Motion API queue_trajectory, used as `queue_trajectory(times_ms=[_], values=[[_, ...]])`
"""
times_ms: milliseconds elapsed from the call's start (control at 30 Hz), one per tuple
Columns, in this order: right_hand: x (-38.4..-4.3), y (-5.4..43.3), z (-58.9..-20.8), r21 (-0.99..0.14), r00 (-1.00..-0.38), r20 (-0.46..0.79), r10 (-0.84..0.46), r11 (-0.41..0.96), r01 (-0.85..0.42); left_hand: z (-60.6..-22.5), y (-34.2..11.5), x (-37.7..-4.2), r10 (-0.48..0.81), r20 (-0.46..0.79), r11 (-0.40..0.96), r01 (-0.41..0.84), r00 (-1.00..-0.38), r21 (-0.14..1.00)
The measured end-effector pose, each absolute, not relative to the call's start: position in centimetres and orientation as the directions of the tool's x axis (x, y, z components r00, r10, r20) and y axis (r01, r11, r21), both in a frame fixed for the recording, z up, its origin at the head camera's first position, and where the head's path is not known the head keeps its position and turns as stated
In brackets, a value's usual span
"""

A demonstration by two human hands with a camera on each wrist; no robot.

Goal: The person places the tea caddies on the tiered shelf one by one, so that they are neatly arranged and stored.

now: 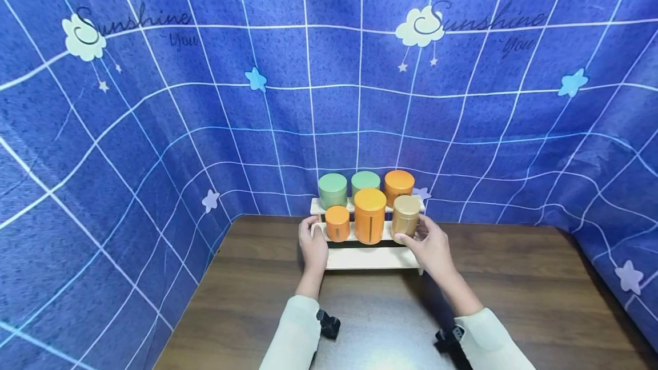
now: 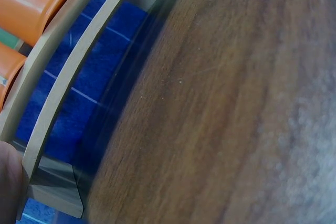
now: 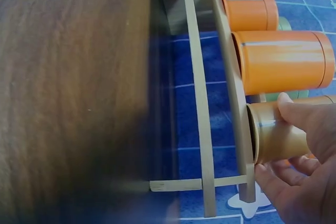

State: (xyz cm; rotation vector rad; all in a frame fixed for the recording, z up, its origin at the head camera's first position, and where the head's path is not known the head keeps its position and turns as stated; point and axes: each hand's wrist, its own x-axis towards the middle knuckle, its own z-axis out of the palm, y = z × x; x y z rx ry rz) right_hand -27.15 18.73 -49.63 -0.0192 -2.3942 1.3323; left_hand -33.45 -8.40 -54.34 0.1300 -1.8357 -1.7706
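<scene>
A pale wooden tiered rack [image 1: 372, 258] stands at the back of the table, with lidded canisters on its upper two tiers. My right hand [image 1: 432, 247] holds the gold canister [image 1: 405, 217] at the right end of the middle tier, thumb on its front and fingers round the far side. In the right wrist view the gold canister [image 3: 278, 135] has its base right at the shelf edge. At the rack's left end, my left hand [image 1: 313, 249] grips the side of the middle tier, beside the small orange canister [image 1: 337, 224]. A tall orange canister [image 1: 370, 218] stands between the two.
On the top tier are two green canisters [image 1: 333, 190] and another orange canister [image 1: 399, 183]. The rack's lowest tier is bare. A blue curtain with a white grid [image 1: 334, 107] hangs close behind. The brown wooden table [image 1: 257, 301] extends toward me and to both sides.
</scene>
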Motion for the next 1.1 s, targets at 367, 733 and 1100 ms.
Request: queue_trajectory(times_ms=[367, 733, 1100], values=[[-27.7, 18.1, -50.3, -0.785, -0.906, 0.364, 0.214, 0.594, -0.175, -53.8, -8.5, -33.2, -0.446, 0.346, 0.136, 0.32, -0.825, 0.938], [-27.7, 17.5, -50.6, -0.718, -0.888, 0.405, 0.217, 0.677, -0.162, -54.5, -8.5, -33.3, -0.452, 0.334, 0.118, 0.316, -0.827, 0.942], [-27.7, 17.0, -50.9, -0.609, -0.836, 0.504, 0.215, 0.775, -0.168, -54.6, -8.5, -33.4, -0.45, 0.348, 0.154, 0.313, -0.822, 0.937]])
